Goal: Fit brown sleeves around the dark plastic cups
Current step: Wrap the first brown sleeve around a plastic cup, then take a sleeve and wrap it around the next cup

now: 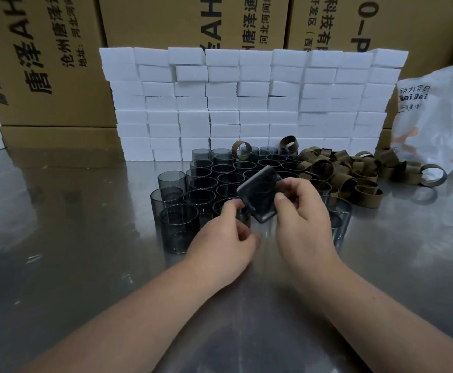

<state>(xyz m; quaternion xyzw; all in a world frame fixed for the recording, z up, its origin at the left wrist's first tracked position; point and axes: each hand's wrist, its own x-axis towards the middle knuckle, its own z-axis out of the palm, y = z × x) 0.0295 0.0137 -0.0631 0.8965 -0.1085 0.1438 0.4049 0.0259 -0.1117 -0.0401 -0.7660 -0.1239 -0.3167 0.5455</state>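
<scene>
A dark see-through plastic cup (257,196) is tilted on its side above the table, its base facing me. My right hand (302,222) grips it from the right, thumb across its wall. My left hand (226,238) pinches its lower left edge; I cannot tell whether a sleeve is there. Several more dark cups (206,184) stand upright in a tight group behind and to the left. A heap of brown sleeves (352,173), curled into rings, lies to the right of the cups.
A wall of stacked white boxes (246,103) stands behind the cups. Large cardboard cartons (47,60) rise at the back. A white plastic bag (435,125) sits at the right. The shiny metal table (71,251) stretches toward me.
</scene>
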